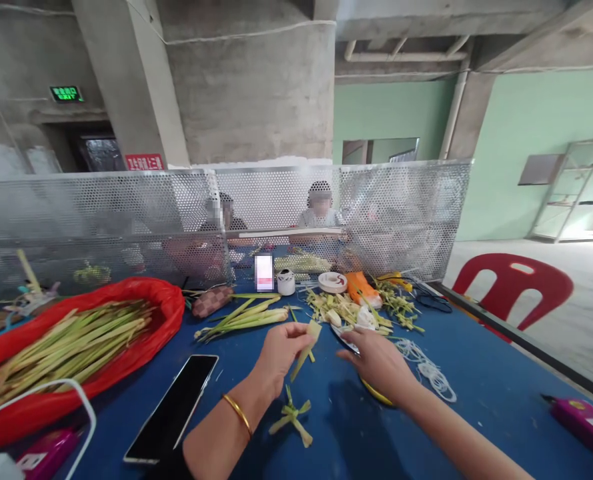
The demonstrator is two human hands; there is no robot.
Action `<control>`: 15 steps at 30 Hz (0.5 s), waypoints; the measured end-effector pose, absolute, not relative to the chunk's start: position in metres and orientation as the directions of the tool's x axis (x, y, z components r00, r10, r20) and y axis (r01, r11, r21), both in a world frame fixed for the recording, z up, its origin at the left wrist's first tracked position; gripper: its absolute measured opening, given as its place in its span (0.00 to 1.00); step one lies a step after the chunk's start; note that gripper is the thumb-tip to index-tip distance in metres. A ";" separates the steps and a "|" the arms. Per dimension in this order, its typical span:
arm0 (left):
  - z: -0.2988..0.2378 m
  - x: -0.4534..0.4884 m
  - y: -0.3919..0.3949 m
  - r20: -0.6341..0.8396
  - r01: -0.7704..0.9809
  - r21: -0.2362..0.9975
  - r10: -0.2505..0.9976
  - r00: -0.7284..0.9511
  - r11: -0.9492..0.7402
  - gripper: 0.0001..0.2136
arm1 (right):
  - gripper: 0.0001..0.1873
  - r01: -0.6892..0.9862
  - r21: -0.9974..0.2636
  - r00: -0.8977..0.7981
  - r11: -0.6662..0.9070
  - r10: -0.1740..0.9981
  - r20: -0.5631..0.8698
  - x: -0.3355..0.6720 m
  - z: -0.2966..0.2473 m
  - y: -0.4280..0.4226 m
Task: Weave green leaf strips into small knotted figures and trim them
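at frame centre, my left hand (pixel 279 350) is pinching one strip (pixel 303 358); whether right hand (pixel 380 363) is gripping, i cannot tell.

We count two hands (pixel 280 350) (pixel 376 360), one leaf strip (pixel 305 358), one knotted leaf cross (pixel 291 416), one red bag (pixel 170 300), one dark phone (pixel 173 410), one lit screen (pixel 263 272), one white jar (pixel 286 284), two magenta devices (pixel 51 455) (pixel 582 425), one bracelet (pixel 240 413), one red chair (pixel 551 273), two people (pixel 321 208) (pixel 227 212) opposite.

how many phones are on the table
2: a dark phone lies flat left of the left hand, and a lit phone stands upright beside the white jar. Others could be hidden behind the red bag.
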State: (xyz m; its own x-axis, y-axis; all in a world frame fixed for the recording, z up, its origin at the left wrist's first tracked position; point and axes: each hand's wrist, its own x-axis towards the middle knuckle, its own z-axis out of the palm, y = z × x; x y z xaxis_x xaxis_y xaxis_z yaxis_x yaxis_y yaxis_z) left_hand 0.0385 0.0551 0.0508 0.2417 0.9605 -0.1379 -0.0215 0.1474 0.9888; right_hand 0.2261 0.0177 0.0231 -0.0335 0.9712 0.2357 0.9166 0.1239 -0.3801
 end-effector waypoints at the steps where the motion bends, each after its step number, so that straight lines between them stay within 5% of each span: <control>1: 0.050 0.037 0.050 -0.083 -0.026 0.996 0.968 0.237 0.091 0.14 | 0.11 0.754 -0.611 -0.073 0.241 0.955 0.287 0.215 0.030 0.017; 2: 0.050 0.037 0.045 -0.027 -0.024 0.999 0.974 0.224 0.034 0.15 | 0.11 0.507 -0.812 -0.077 0.290 0.953 0.292 0.203 0.036 0.017; 4: 0.051 0.034 0.040 0.050 0.003 0.999 0.983 0.177 -0.051 0.16 | 0.08 0.081 -0.975 0.012 0.207 0.978 0.209 0.182 0.045 0.022; 9: 0.045 0.030 0.035 0.167 0.020 0.986 0.973 -0.158 -0.166 0.24 | 0.10 -0.134 -0.984 0.223 0.115 0.971 0.083 0.155 0.057 0.063; 11: 0.036 0.038 0.021 0.103 -0.046 0.992 0.970 -0.221 -0.116 0.24 | 0.09 -0.248 -0.965 0.307 0.080 0.952 0.000 0.156 0.067 0.087; 13: 0.024 0.051 -0.005 -0.101 -0.240 0.966 0.995 0.014 0.101 0.25 | 0.17 -0.361 -0.931 0.374 0.063 0.924 -0.083 0.161 0.079 0.109; 15: 0.012 0.069 -0.038 -0.204 -0.377 0.842 0.875 0.438 0.385 0.28 | 0.18 -0.453 -0.888 0.423 0.076 0.896 -0.139 0.167 0.091 0.127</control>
